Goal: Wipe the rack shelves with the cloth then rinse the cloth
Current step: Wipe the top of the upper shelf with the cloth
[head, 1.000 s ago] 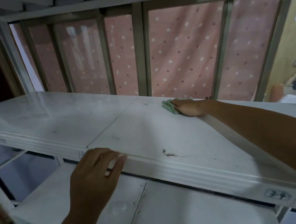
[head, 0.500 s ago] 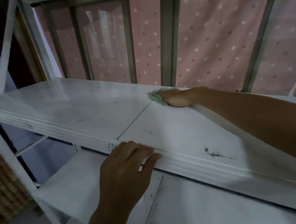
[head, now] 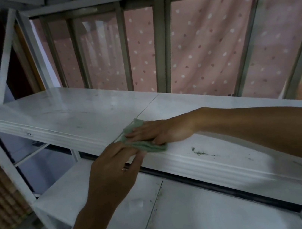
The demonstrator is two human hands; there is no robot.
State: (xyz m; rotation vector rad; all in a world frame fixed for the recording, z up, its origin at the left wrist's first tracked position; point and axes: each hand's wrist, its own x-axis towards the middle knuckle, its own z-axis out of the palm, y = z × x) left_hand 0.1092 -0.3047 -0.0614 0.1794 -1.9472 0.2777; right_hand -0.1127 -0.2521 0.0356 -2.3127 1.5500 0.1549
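Left hand [head: 113, 171] grips the shelf [head: 79, 113] front lip, fingertips curled out of sight. Green cloth [head: 142, 143] sits just beside it at the edge — right hand [head: 160, 132] flat on top, hiding most of it.

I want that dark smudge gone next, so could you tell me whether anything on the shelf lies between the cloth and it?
Nothing visible does: bare white shelf separates the green cloth from the dark smudge to its right.
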